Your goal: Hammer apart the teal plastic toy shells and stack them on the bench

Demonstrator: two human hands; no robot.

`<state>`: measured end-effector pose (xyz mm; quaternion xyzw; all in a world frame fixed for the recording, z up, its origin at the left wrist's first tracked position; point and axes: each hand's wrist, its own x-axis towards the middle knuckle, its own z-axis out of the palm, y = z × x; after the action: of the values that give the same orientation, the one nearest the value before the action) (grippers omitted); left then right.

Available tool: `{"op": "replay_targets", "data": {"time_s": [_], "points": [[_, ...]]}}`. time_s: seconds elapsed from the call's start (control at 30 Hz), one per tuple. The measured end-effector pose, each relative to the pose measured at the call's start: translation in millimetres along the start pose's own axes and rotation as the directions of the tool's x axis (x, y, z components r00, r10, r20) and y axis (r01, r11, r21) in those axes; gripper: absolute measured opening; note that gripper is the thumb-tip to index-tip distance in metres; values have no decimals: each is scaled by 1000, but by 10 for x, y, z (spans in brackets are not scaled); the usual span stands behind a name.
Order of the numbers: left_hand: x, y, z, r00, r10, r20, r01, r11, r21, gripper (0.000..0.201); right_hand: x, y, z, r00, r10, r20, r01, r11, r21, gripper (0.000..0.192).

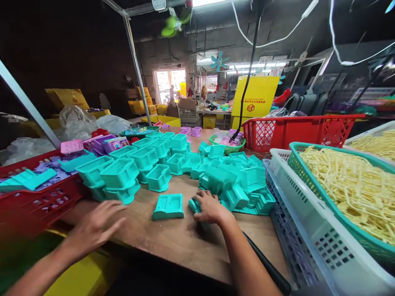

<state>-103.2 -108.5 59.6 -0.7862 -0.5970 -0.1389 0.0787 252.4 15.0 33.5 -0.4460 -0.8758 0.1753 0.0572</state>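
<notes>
Starting at the left, a red basket (33,201) of flat teal and purple pieces is seen beside the left hand (95,226), which is held open and empty, blurred, above the wooden table (173,242). A flat teal tray (168,206) lies between the hands. A small teal part (194,204) is grasped by the right hand (210,207), just beside the teal heap (237,185). Yellow pieces are held in a green basket (311,181).

head cam | faces forward-down | close over wooden table (185,238) | single view
</notes>
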Motion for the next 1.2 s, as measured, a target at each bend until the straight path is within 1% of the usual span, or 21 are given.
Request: {"op": "replay_targets", "data": {"time_s": [0.03, 0.07, 0.17, 0.23, 0.3, 0.33, 0.4, 0.47, 0.53, 0.6, 0.67, 0.73, 0.77, 0.8, 0.87, 0.93, 1.0, 1.03, 1.1, 1.17, 1.2], "points": [[225, 84, 148, 995, 87, 56, -85, 996, -42, 39, -7, 42, -6, 999, 41, -7, -40, 999, 5, 66], [449, 183, 288, 981, 155, 113, -148, 987, -61, 51, -12, 84, -14, 997, 82, -11, -82, 997, 11, 67], [995, 464, 622, 953, 214, 215, -202, 977, -74, 84, -30, 185, -50, 984, 176, -27, -176, 984, 25, 68], [1196, 551, 760, 932, 215, 291, -194, 976, -99, 90, -46, 204, -79, 983, 176, -52, -175, 984, 22, 64], [1273, 546, 838, 916, 242, 321, -205, 968, -146, 86, -56, 170, -110, 983, 155, -99, -157, 988, -8, 55], [1275, 517, 858, 915, 271, 300, -228, 959, -170, 84, -52, 132, -126, 981, 145, -132, -151, 988, -38, 49], [1227, 428, 864, 911, 355, 209, -317, 928, -194, 84, -8, 19, -163, 969, 134, -209, -159, 981, -111, 39], [1141, 318, 828, 890, 435, 134, -411, 894, -178, 91, 108, -121, -206, 957, 113, -268, -165, 970, -180, 35], [1057, 222, 760, 864, 489, 115, -466, 866, -180, 97, 319, -251, -247, 951, 110, -288, -180, 956, -230, 33], [1010, 195, 689, 862, 497, 102, -463, 853, -242, 99, 615, -333, -273, 943, 149, -297, -227, 942, -248, 33], [1011, 290, 653, 897, 435, 75, -391, 863, -320, 96, 949, -355, -273, 924, 212, -318, -293, 927, -234, 34], [1054, 505, 673, 950, 306, 63, -266, 897, -352, 90, 1254, -332, -250, 907, 260, -333, -339, 917, -210, 35], [1086, 638, 702, 971, 227, 73, -190, 922, -337, 84, 1378, -313, -234, 902, 274, -334, -353, 914, -202, 34], [1124, 771, 738, 984, 155, 87, -120, 941, -317, 82, 1478, -292, -220, 899, 286, -331, -362, 912, -195, 33], [1193, 985, 810, 991, 80, 109, -48, 961, -272, 75, 1601, -254, -205, 900, 294, -322, -364, 913, -183, 33], [1220, 1075, 855, 990, 83, 111, -53, 967, -251, 61, 1630, -234, -230, 904, 280, -324, -345, 925, -161, 33], [1172, 1029, 862, 983, 164, 85, -136, 952, -273, 47, 1581, -239, -307, 907, 248, -339, -302, 946, -117, 31], [1121, 966, 851, 973, 226, 56, -200, 933, -298, 44, 1530, -247, -365, 909, 226, -351, -272, 958, -87, 31], [983, 794, 809, 943, 332, -32, -322, 882, -345, 46, 1373, -266, -513, 909, 182, -374, -206, 978, -25, 34], [825, 608, 749, 916, 380, -128, -400, 838, -372, 50, 1145, -277, -683, 905, 126, -406, -104, 992, 76, 37], [748, 523, 721, 908, 384, -165, -418, 823, -384, 50, 1009, -282, -763, 898, 90, -430, -25, 988, 154, 37]]}}
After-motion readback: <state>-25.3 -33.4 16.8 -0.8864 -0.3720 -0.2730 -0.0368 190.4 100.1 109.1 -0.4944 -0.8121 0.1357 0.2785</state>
